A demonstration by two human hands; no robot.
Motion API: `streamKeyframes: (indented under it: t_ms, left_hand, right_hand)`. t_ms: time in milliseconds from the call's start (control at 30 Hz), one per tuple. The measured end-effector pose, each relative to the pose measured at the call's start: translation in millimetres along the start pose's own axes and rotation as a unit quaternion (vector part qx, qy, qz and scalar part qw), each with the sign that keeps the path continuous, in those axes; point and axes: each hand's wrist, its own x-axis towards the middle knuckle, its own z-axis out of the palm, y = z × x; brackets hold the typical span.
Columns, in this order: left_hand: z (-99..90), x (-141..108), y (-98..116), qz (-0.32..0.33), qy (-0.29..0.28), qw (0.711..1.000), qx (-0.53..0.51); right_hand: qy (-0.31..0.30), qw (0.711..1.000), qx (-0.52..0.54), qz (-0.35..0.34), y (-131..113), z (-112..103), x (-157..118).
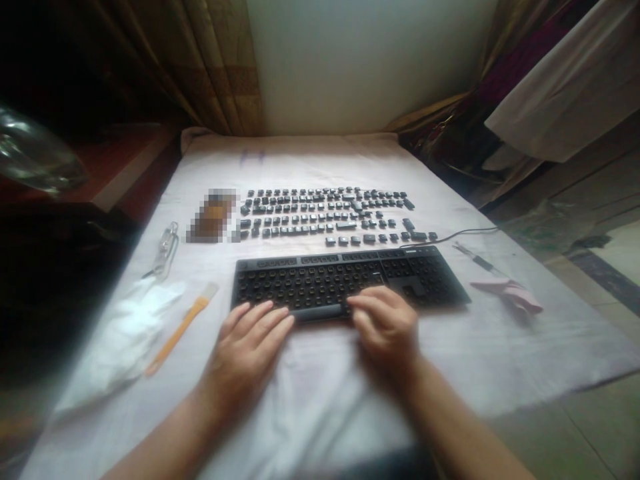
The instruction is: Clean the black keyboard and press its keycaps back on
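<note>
A black keyboard (320, 279) with most of its keycaps off lies before me on the cloth-covered table. One long bar (318, 312), like a space bar, sits at its front edge. My left hand (253, 343) lies flat with fingers stretched, tips at the keyboard's front left edge. At the bar's right end, my right hand (387, 327) is closed with its fingers curled and fingertips on the keyboard; whatever they pinch is hidden. Loose black keycaps (313, 218) stand in rows behind the keyboard, with another row (369, 239) nearer to it.
An orange-handled brush (180, 330) and a white crumpled cloth or bag (125, 327) lie left, below a pair of glasses (166, 248). A pixelated orange-brown item (214, 217) is behind. A thin tool (480, 260) and a pink cloth (513, 295) lie right, near the cable (460, 233).
</note>
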Motion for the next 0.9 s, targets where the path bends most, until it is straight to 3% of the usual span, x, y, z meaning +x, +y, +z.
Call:
streamKeyframes:
  t_ms: [133,333,900]
  left_hand:
    - [-1.3,-1.2,-3.0,-0.015,0.012,1.0,0.001]
    - [-1.8,-3.0,1.0,-0.015,-0.001,1.0,0.01]
    - [-1.4,2.6,4.6,-0.011,-0.022,1.0,0.02]
  right_hand:
    - [-0.003,1.0,0.001,-0.01,-0.8,-0.9,1.4]
    - [-0.042,0.994,-0.04,-0.087,-5.8,-2.4,-0.5]
    - [-0.104,0.989,-0.073,-0.081,-7.1,-2.3,-3.9]
